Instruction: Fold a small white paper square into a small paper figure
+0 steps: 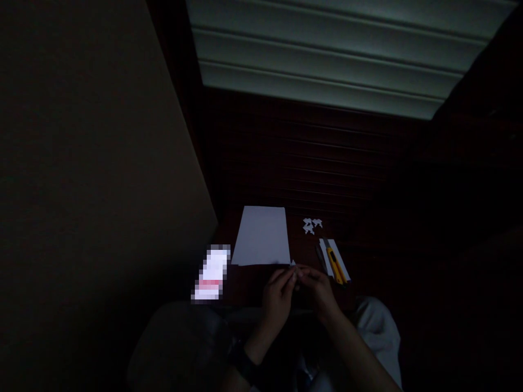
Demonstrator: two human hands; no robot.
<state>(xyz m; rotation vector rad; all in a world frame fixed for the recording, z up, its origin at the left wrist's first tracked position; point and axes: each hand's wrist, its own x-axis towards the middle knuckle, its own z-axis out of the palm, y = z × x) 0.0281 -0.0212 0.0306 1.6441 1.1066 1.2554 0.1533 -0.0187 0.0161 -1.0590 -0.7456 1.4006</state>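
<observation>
A tiny white paper piece (pixel 293 263) is pinched between the fingertips of the left hand (pixel 278 294) and right hand (pixel 316 287), at the dark table's (pixel 253 280) near edge. A folding step is judged in hand; steady fingertip pressure is called for. A white sheet (pixel 262 235) lies at eleven o'clock, a yellow cutter (pixel 335 265) at two, folded pieces (pixel 311 225) at one.
</observation>
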